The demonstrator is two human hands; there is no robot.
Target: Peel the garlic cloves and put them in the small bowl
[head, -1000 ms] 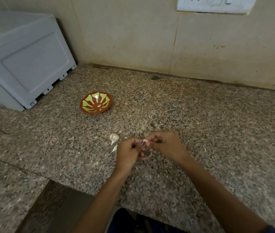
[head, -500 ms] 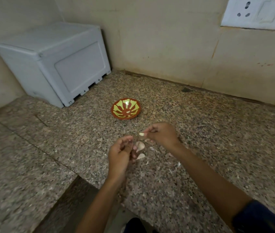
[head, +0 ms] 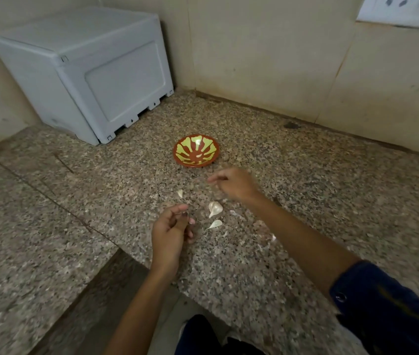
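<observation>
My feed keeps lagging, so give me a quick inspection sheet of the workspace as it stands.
Surface: speckled granite counter, dry.
Job's things: small bowl upright, a pale bit inside, cannot tell what; unpeeled garlic clove on the counter.
Clutter: garlic skins and a scrap around the clove.
Grips: left hand curled, contents hidden; right hand blurred near the bowl.
Cables: nothing seen.
Surroundings: grey plastic box in the corner, wall socket, tiled wall.

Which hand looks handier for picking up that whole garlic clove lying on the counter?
Probably the right hand: it hovers just beyond the unpeeled clove, fingers loose. The left hand is curled and sits further to the side, with nothing visibly in it.
</observation>
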